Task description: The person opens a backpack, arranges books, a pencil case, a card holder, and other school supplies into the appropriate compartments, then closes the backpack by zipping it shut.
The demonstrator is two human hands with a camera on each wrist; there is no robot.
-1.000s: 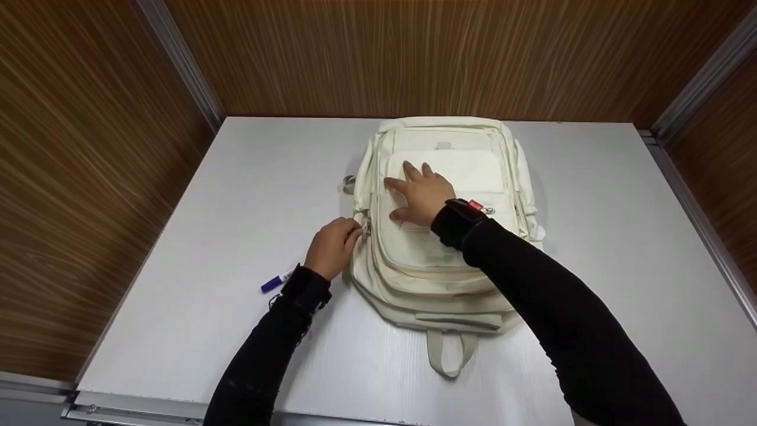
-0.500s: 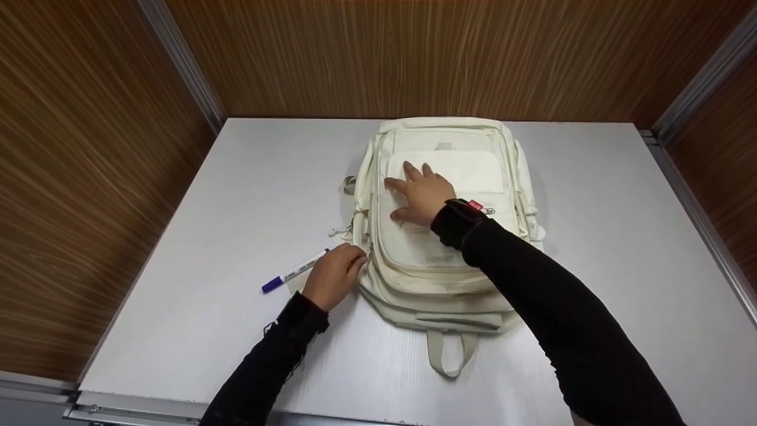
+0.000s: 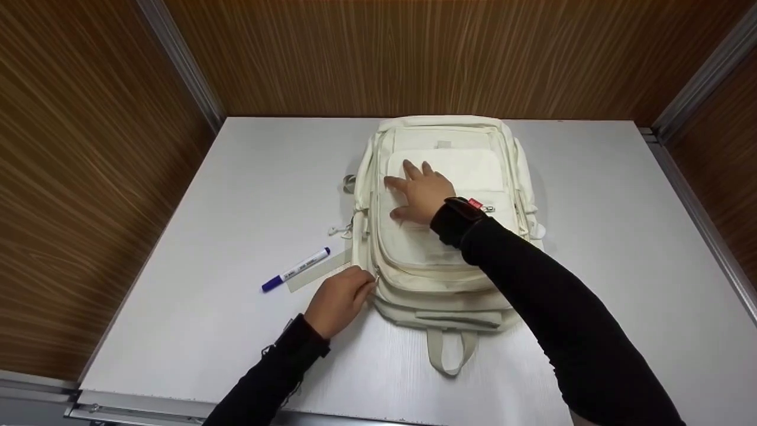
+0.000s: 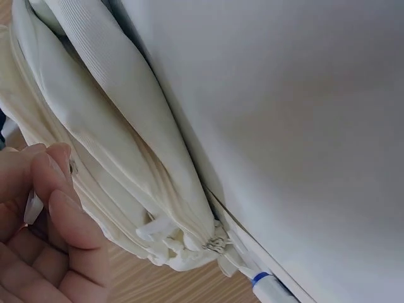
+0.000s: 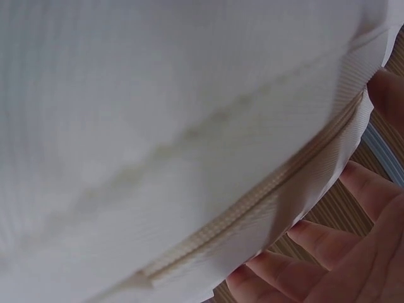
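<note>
On the cream backpack [image 3: 426, 254], the left hand [image 3: 337, 299] has its thumb and fingers curled in a tight pinch at a metal zipper slider [image 4: 74, 167] — mostly covered by the fingertips — along the bag's left side. The right hand [image 3: 424, 198] is spread wide, fingers fanned apart and nearly straight, resting on the front panel and gripping nothing (in the right wrist view its fingertips meet the pale cloth near a zipper line [image 5: 252, 205]).

The backpack lies flat with its front face up, cloth a soft off-white, with several zipped layers stacked toward the near end and slightly slumped there. How much of the pinched zip is closed cannot be told. A grey-beige carry loop [image 3: 436, 349] sticks out from the near end toward the person.

The bag sits directly under the right palm and just to the right of the left fingertips, which touch its near left edge. Left of it, a pale flat strap [image 3: 319, 272] extends from beneath the bag, and just beside the strap lies a white marker [image 3: 295, 270] with a blue-violet cap. All of this rests on a white tabletop [image 3: 207, 236]; black sleeves [image 3: 550, 307] cover both forearms, and wood-grain panels [image 3: 414, 59] stand behind and at the sides.
</note>
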